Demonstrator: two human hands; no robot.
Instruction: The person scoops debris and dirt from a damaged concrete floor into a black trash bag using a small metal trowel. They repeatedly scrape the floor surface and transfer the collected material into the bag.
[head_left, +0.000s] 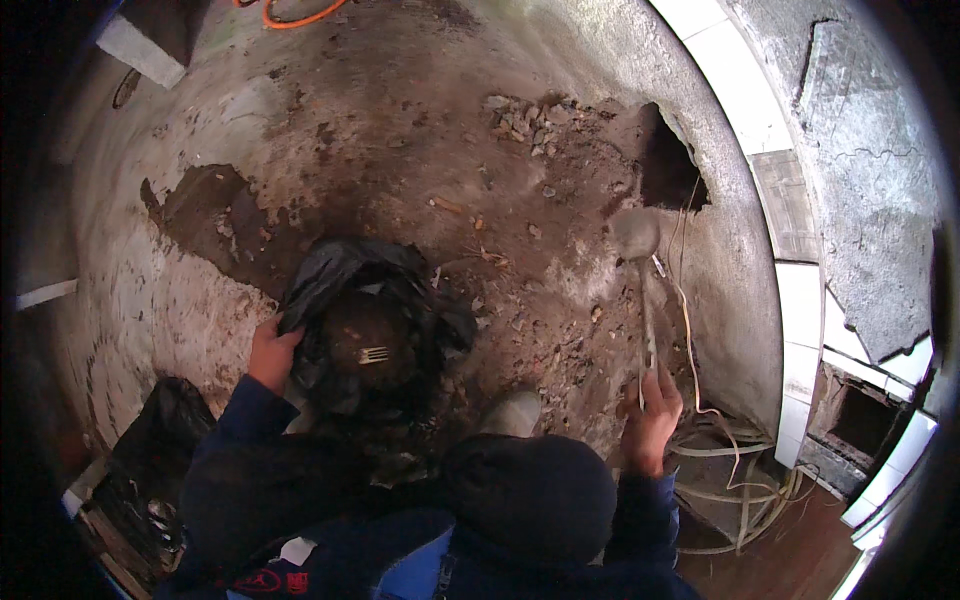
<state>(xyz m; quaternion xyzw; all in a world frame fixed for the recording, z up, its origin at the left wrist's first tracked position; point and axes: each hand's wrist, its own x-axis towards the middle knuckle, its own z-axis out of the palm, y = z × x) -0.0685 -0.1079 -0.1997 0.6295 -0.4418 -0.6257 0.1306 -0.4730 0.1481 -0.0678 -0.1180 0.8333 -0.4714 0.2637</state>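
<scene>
My left hand (274, 355) grips the left rim of a black plastic bag (337, 262), which gapes upward on the ground before me. Dark soil (364, 322) lies inside it, and on that soil is a pale fork head (373, 355) with its tines pointing right. In my right hand (652, 416) is the handle of a long metal scoop (646, 315), apparently a ladle. Its round, dirt-coated bowl rests on or just above the dirt, beside a dark hole (671, 161) in the base of the wall.
Rubble (532, 124) lies left of the hole. A pale cable (686, 322) runs from the hole to coiled tubing (739, 480) at lower right. Another black bag (161, 435) stands at left. An orange hose (300, 22) crosses the top edge. White tiles (742, 82) line the ledge.
</scene>
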